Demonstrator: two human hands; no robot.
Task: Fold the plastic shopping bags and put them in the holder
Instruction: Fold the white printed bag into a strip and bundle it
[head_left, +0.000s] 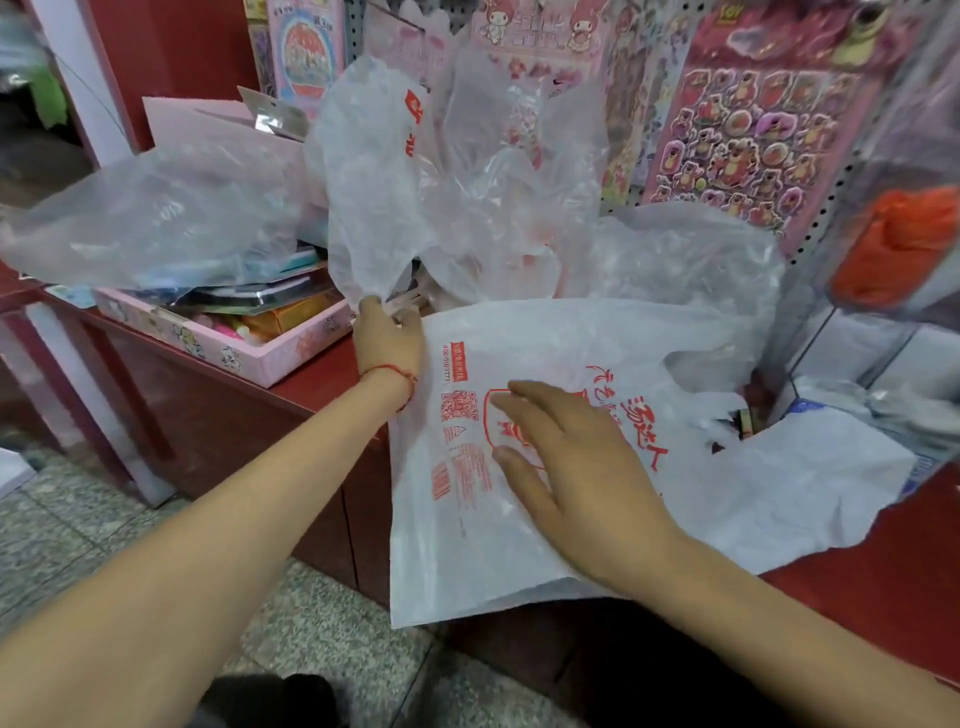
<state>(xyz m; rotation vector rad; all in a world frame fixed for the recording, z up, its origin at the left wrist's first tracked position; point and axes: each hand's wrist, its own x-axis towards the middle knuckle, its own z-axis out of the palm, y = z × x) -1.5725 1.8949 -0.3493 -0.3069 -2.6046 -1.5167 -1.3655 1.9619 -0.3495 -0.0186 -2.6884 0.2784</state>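
Observation:
A white plastic shopping bag with red print (597, 364) lies flat on the dark red counter (883, 582), its lower edge hanging over the counter front. My right hand (576, 467) presses on it with straight, spread fingers. My left hand (387, 335), with a red string at the wrist, grips the bottom of a second crumpled clear-white bag (395, 171) that stands up above the counter. Behind it are further loose bags, one at the left (156, 218) and one at the right (675, 254). No holder is clearly visible.
A pink tray (218, 343) of small goods sits on the counter to the left. Sticker sheets (753, 130) hang on a pegboard behind. An orange item (898, 244) hangs at the right. Speckled tile floor (78, 545) lies below.

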